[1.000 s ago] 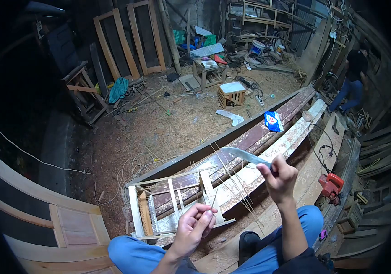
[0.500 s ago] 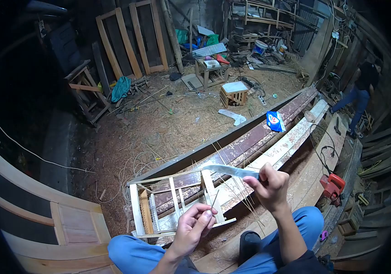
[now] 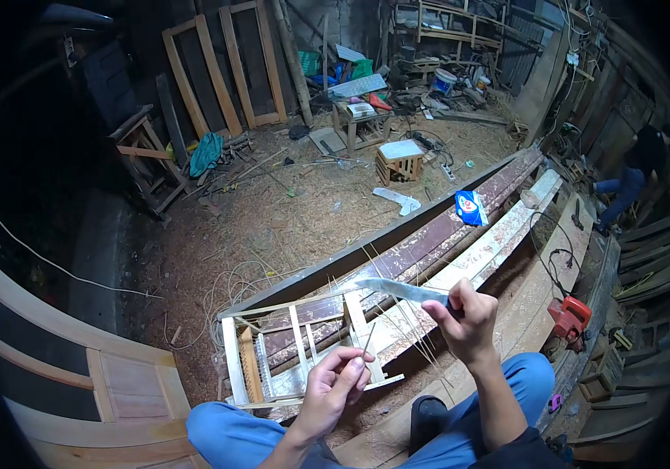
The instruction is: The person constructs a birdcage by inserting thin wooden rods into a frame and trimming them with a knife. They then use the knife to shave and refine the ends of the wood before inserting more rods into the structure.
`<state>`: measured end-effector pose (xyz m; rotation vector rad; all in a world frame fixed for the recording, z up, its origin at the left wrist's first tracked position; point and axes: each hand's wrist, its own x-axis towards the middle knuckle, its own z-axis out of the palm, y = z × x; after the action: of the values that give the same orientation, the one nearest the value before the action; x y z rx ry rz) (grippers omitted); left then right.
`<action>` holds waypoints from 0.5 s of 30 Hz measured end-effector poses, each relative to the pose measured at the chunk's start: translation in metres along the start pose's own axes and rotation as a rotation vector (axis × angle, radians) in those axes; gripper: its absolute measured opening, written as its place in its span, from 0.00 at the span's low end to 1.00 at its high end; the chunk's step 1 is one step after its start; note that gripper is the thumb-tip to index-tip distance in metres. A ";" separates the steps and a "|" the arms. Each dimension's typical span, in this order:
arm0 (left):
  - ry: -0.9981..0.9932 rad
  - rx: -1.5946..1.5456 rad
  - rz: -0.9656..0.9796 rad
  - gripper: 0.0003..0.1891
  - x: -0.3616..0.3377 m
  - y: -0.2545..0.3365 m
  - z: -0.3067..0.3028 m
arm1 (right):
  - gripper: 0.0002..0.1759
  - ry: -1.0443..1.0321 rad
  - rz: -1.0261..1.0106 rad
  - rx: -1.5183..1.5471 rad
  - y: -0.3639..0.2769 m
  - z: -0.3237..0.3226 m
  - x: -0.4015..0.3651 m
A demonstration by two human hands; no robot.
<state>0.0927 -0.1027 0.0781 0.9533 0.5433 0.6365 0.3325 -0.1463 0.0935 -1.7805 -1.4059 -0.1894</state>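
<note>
My right hand (image 3: 468, 316) is closed round the handle of a large knife, whose broad grey blade (image 3: 394, 288) points left. Between the thumb and fingers of my left hand (image 3: 338, 384) is a thin stick (image 3: 368, 341), pinched and pointing up, below the blade. Blade and stick look apart. Behind my left hand lies a light wooden frame (image 3: 297, 344) with slats and a toothed wooden strip (image 3: 250, 367) inside. Several thin sticks (image 3: 426, 344) lie across the long whitish board (image 3: 468, 270) beside the knife.
A blue packet (image 3: 469, 209) rests on the long boards. At the right are a red power tool (image 3: 569, 316) with a black cable and a person in dark clothes (image 3: 648, 152). A small crate (image 3: 400, 162) stands on the ground ahead. Curved wooden panels (image 3: 128, 381) are at the left.
My right hand and the knife have shifted slightly to the right, with the blade tilted a little more. My left hand is nearly still. The person at the right has moved further right.
</note>
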 end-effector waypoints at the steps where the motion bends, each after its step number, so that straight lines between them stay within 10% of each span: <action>1: 0.000 -0.002 0.003 0.08 0.001 0.001 0.001 | 0.30 0.028 -0.055 0.030 -0.001 -0.001 -0.001; 5: 0.102 -0.018 -0.011 0.08 0.000 -0.009 -0.001 | 0.29 -0.125 -0.384 0.112 -0.027 0.007 -0.017; 15: 0.076 -0.026 -0.063 0.09 0.002 0.000 -0.003 | 0.30 -0.076 -0.219 0.020 -0.015 0.013 -0.008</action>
<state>0.0926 -0.1001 0.0762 0.8866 0.6288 0.6238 0.3125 -0.1430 0.0886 -1.6305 -1.6513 -0.2240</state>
